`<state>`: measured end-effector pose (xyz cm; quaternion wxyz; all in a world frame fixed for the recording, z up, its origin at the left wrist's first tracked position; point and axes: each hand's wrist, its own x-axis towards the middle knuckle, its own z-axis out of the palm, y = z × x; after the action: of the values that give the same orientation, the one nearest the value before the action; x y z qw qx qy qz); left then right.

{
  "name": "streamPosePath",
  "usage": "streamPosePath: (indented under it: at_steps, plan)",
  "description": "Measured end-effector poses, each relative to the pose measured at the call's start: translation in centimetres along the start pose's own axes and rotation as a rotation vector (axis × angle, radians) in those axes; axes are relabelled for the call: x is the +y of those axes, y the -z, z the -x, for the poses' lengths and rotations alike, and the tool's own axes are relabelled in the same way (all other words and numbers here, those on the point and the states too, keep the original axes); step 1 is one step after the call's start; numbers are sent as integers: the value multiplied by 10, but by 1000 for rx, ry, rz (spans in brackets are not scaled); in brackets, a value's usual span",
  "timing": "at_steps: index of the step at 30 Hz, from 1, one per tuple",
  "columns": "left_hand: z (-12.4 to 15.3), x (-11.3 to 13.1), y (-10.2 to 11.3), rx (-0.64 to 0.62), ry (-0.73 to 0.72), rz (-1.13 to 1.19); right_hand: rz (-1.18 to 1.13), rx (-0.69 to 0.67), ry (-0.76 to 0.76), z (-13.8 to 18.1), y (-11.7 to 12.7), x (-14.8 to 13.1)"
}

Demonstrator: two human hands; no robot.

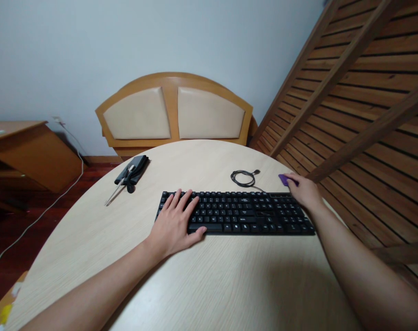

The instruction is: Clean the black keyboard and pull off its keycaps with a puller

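A black keyboard [243,213] lies flat on the round table, its long side across my view. My left hand [174,223] rests on the keyboard's left end, fingers spread over the keys and thumb near the front edge. Beyond the far right corner of the keyboard, my right hand [302,189] is closed on a small purple piece [284,179]; I cannot tell whether it is cloth or sponge. A thin black cable [242,178] runs from the keyboard's back edge and lies coiled behind it, its plug pointing right.
On the pale wooden table [181,165], at the back left, lies a folded dark pouch [137,168] with a thin white-tipped stick [118,186] on it. A wooden headboard [173,115] stands behind. Slatted wood [360,124] leans close on the right; a cabinet [33,154] is at left.
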<state>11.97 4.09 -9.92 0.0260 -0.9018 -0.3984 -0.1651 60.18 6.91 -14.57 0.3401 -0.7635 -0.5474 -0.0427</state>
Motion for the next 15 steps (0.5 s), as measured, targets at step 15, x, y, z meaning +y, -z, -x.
streamPosePath:
  at_steps: [15]
  plan:
    - [-1,3,2,-21,12,-5,-152,216,89,9,24,-66]
